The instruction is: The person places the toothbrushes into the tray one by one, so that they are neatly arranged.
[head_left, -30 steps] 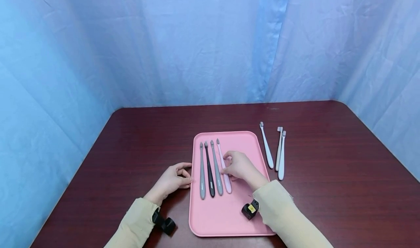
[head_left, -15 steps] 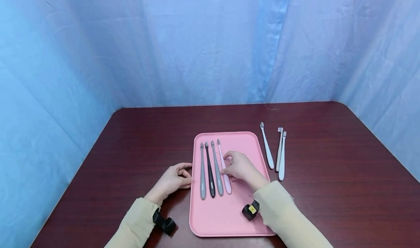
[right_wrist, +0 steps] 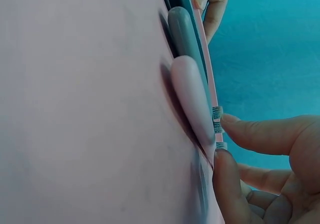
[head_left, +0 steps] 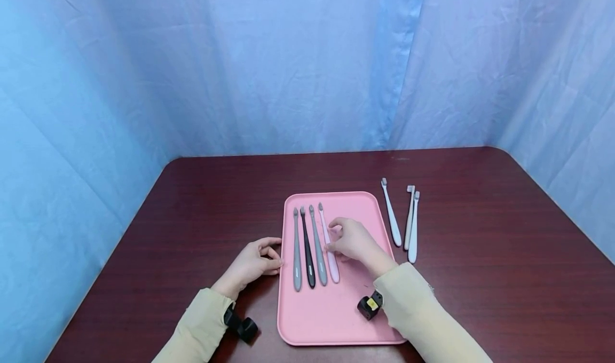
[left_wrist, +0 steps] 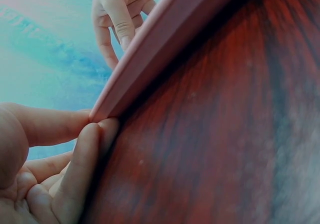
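Observation:
A pink tray (head_left: 317, 320) lies on the table, with two grey toothbrushes, a black toothbrush (head_left: 308, 256) and a pink toothbrush (head_left: 333, 267) side by side on it, heads pointing away. My left hand (head_left: 252, 260) pinches the tray's left rim between thumb and finger, as the left wrist view also shows. Over the tray, my right hand (head_left: 353, 240) is beside the pink toothbrush, thumb and forefinger apart. The right wrist view shows a gap between those fingertips, with bristles of brush heads visible beyond. Whether the right thumb touches the pink handle I cannot tell.
Right of the tray, three pale toothbrushes lie on the dark red table (head_left: 216, 203): one apart (head_left: 392, 219), the other two close together. Blue curtains (head_left: 288, 75) hang behind and at both sides. A small black camera sits at each wrist.
My right hand has shifted very slightly to the right and away from me, its fingertips easing off the pink toothbrush. The left hand stays on the rim, and the toothbrushes lie as before.

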### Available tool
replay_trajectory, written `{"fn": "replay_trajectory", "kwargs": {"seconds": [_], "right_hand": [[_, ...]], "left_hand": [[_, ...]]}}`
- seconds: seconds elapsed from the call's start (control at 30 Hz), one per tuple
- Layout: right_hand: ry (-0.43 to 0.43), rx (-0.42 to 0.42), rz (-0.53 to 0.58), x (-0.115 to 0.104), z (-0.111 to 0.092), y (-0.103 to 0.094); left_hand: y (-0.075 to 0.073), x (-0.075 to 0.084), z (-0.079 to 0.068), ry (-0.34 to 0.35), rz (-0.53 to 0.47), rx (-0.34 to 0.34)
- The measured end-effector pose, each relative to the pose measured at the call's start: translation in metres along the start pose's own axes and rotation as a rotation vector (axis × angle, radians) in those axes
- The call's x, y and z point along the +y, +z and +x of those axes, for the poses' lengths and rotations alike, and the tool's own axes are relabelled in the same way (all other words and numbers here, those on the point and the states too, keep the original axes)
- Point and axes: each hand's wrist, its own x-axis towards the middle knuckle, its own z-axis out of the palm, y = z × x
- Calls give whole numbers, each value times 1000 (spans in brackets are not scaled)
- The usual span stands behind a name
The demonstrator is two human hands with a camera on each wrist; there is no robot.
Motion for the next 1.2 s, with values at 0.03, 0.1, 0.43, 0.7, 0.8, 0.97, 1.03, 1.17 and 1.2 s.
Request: {"fn": "replay_trajectory", "kwargs": {"seconds": [0.03,0.1,0.43,0.7,0.8,0.97,1.03,1.17,1.2], "right_hand": [[-1,0,3,0,0,0],[-3,1,8,-1,0,-1],[-5,5,3,-2,-1,-2],[-36,19,-30,-3,-1,-7],[-42,22,-50,-4,-1,-8],[-56,24,-84,-3,-1,-11],[-57,24,-86,-3,-1,-13],[-41,13,-49,-3,-1,-16],[-36,14,-42,-2,-1,-17]], "left_hand": [[0,0,0,-1,1,1],[0,0,0,-4,2,2],[-1,1,-1,-4,-4,-6],[-1,2,-2,-5,-5,-6],[-1,2,-2,-7,-8,-7],[-2,1,-2,-3,-10,-12],[-2,1,-2,-1,-9,-15],[-3,0,-2,5,-10,-19],[-3,0,-2,4,-9,-20]]}}
